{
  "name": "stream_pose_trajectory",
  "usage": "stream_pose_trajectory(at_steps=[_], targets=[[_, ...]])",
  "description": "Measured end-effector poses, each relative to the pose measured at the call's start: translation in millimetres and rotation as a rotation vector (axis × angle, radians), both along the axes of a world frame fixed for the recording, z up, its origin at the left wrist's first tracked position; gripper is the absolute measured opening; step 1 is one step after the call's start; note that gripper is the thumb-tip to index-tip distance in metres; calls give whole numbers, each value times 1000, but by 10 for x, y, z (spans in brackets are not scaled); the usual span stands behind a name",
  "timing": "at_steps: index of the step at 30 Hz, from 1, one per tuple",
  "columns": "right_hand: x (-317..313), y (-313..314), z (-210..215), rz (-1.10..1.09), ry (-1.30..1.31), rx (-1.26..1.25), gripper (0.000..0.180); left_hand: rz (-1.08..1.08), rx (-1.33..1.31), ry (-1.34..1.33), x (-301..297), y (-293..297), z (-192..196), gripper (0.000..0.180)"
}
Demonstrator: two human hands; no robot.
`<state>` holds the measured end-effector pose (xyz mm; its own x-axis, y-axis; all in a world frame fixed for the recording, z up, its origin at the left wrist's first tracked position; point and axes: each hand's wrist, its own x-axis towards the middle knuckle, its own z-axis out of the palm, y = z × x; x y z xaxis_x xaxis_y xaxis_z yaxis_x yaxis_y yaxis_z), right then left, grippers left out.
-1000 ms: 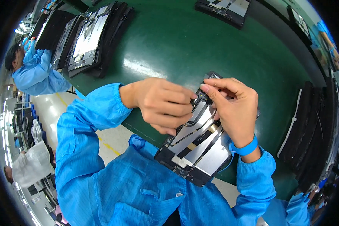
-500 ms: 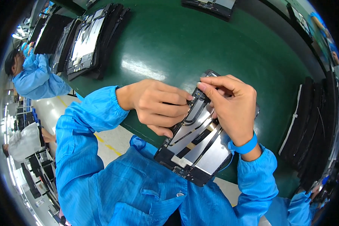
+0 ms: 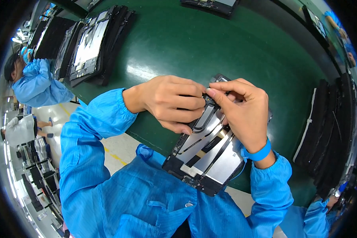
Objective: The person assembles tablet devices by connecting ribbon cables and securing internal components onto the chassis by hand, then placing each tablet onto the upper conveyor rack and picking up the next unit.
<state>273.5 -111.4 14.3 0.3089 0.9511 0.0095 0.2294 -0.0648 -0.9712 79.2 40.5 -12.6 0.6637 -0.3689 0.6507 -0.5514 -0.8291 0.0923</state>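
Observation:
An opened tablet [image 3: 222,168] lies slanted at the bench's near edge, its silver inner plates, black cables and circuit parts facing up. My left hand [image 3: 172,101] is closed, its bent fingertips at the tablet's far left edge and its thumb lower on that same edge. Across the tablet's far end, my right hand [image 3: 244,111] pinches with thumb and forefinger, almost touching the left forefinger. Whatever small part sits between the fingertips is hidden. A blue wrist strap [image 3: 260,154] with a thin cord circles my right wrist.
On the green bench [image 3: 158,47], a stack of opened tablets [image 3: 89,45] stands at the far left. Another tablet stack [image 3: 212,7] is at the back. Black padded sheets [image 3: 323,123] line the right side. A co-worker in blue [image 3: 39,85] sits at the left.
My left hand has slid up along the tablet's left edge toward its far end, bringing its forefinger close to my right thumb. My right hand and the tablet have hardly moved.

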Motion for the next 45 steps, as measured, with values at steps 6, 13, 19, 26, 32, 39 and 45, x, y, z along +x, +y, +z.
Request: stream_pose_trajectory(at_steps=[6, 13, 19, 26, 32, 39, 45], targets=[[145, 49, 80, 159, 184, -136, 24, 103, -89, 107, -37, -33, 10, 43], [93, 38, 82, 146, 137, -143, 33, 215, -209, 189, -163, -147, -74, 57], [79, 19, 39, 154, 72, -136, 39, 302, -144, 253, -235, -236, -85, 70], [40, -51, 247, -24, -39, 17, 44, 143, -236, 617, -515, -1134, 268, 74], [463, -268, 469, 396, -438, -1, 25, 267, -104, 530, -587, -1283, 135, 61], [680, -577, 315, -88, -373, 45, 12, 295, -158, 459, -181, -907, 101, 75], [1044, -651, -90, -427, -365, 177, 17, 350, -96, 269, 1027, -43, 35, 78]])
